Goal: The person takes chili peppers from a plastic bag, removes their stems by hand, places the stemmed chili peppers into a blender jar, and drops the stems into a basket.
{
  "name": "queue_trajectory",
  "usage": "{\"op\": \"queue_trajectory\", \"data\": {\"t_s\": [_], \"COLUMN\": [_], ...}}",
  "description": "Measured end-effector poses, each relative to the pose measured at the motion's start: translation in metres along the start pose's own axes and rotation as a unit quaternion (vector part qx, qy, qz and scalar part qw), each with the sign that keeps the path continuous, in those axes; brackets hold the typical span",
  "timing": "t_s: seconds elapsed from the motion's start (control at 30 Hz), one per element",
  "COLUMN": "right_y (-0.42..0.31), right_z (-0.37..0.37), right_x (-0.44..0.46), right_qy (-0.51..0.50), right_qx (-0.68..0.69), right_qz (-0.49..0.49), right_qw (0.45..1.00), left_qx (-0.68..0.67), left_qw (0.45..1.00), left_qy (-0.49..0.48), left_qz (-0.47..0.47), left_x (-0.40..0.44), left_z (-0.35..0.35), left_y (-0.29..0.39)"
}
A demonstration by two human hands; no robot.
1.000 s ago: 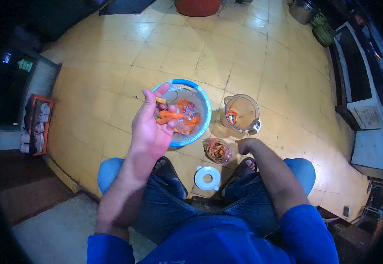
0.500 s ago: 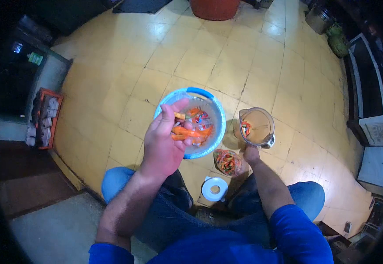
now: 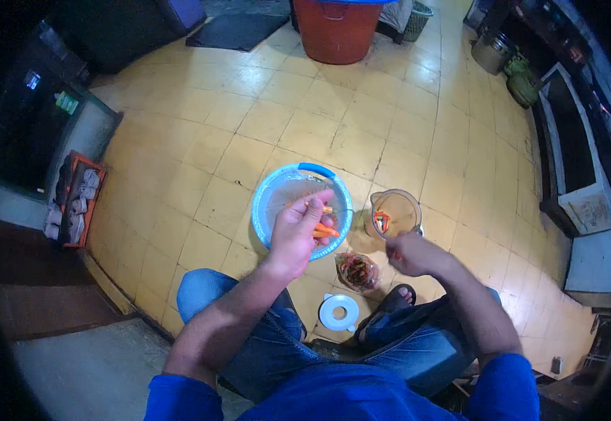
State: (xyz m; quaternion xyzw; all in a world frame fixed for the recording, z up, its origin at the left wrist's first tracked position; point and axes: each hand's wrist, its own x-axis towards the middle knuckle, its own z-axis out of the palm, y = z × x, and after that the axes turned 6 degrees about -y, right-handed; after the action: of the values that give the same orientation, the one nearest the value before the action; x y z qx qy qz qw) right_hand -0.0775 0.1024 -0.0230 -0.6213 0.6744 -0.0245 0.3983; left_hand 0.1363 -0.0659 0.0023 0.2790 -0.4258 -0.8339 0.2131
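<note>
My left hand (image 3: 297, 235) is closed around a few long orange chili peppers (image 3: 326, 230), above a blue-rimmed basin (image 3: 258, 210). A thin stem pokes out past the fingers. Most of the basin's contents are hidden behind that hand. My right hand (image 3: 412, 254) has its fingers curled beside a clear blender jar (image 3: 398, 203); a small red spot shows at the fingers, but what it is I cannot make out. Red and pale chili pieces (image 3: 381, 221) lie inside the jar. In front of it sits a plastic bag of small chilies (image 3: 357, 271).
A white ring-shaped lid (image 3: 329, 312) lies on the tiled floor between my feet. Further off stand a red-brown tub (image 3: 335, 35), a green gas cylinder (image 3: 523, 88) and a metal pot (image 3: 492, 55). An orange crate of shoes (image 3: 84, 203) is at the left.
My left hand has moved right and lower over the basin, still holding the chilies. My right hand has shifted to the jar's near right side. The camera view has tilted up slightly.
</note>
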Motion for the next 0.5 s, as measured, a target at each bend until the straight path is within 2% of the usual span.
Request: {"op": "queue_trajectory", "data": {"t_s": [0.03, 0.1, 0.13, 0.2, 0.23, 0.3, 0.33, 0.4, 0.47, 0.5], "right_y": [-0.003, -0.009, -0.015, -0.044, -0.055, -0.076, -0.081, -0.087, -0.085, -0.084], "right_z": [-0.01, -0.025, -0.032, -0.045, -0.04, -0.03, -0.027, -0.02, -0.015, -0.015], "right_x": [-0.004, -0.011, -0.013, -0.012, -0.007, 0.001, 0.004, 0.011, 0.016, 0.017], "right_qy": [0.002, 0.172, 0.173, 0.261, 0.261, 0.235, 0.235, 0.232, 0.237, 0.241], "right_qx": [-0.006, -0.02, -0.021, 0.057, 0.059, 0.345, 0.346, 0.224, 0.247, 0.227], "right_qz": [-0.003, -0.039, -0.042, -0.069, -0.07, -0.05, -0.051, -0.04, -0.046, -0.084], "right_qw": [1.0, 0.984, 0.984, 0.961, 0.961, 0.907, 0.907, 0.946, 0.938, 0.94], "left_qx": [0.014, 0.036, 0.058, 0.082, 0.102, 0.126, 0.147, 0.149, 0.152, 0.153], "left_qw": [1.0, 0.999, 0.998, 0.996, 0.993, 0.991, 0.988, 0.987, 0.987, 0.987], "left_qy": [-0.001, -0.005, -0.012, -0.023, -0.036, -0.034, -0.033, -0.047, -0.042, -0.039], "left_qz": [0.002, 0.007, 0.006, 0.024, 0.04, 0.04, 0.04, 0.04, 0.031, 0.033], "left_x": [-0.001, -0.003, -0.004, -0.005, -0.006, -0.013, -0.016, -0.02, -0.021, -0.021], "left_z": [-0.002, -0.001, -0.002, -0.002, -0.001, 0.01, 0.015, 0.018, 0.019, 0.016], "left_y": [-0.003, -0.005, -0.007, -0.013, -0.017, -0.016, -0.015, -0.016, -0.018, -0.018]}}
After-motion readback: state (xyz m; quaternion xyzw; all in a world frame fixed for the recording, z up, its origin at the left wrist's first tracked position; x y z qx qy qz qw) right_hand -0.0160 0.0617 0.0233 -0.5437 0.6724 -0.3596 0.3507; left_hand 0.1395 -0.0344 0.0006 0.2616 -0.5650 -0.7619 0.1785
